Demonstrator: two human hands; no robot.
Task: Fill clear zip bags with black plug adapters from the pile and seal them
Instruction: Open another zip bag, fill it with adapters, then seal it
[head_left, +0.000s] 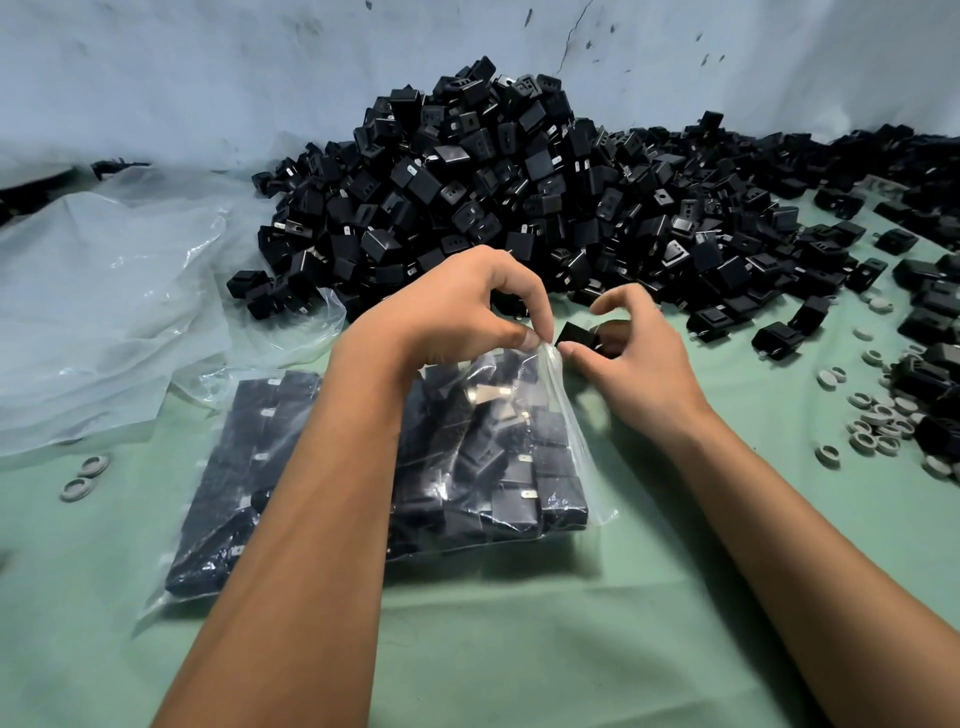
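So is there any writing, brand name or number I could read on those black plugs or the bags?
None can be read.
Black plug adapters in the pile: no legible print; any moulded marks are too small to tell.
Clear zip bag that the left hand pinches: no print visible.

The plug adapters in the pile (498, 192) look like black plastic, mostly matt with a dull sheen on flat faces, and carry small bright metal prongs. The zip bag (519, 467) is thin clear plastic film, glossy and creased, catching white highlights over the dark adapters inside; a silvery metal prong shows through near its top. The loose plastic sheeting (104, 291) at the left is translucent, wrinkled and faintly shiny. The table cover (597, 623) is a pale green matt cloth with soft folds. The small grey rings (878, 421) at the right look matt, like rubber or plastic.
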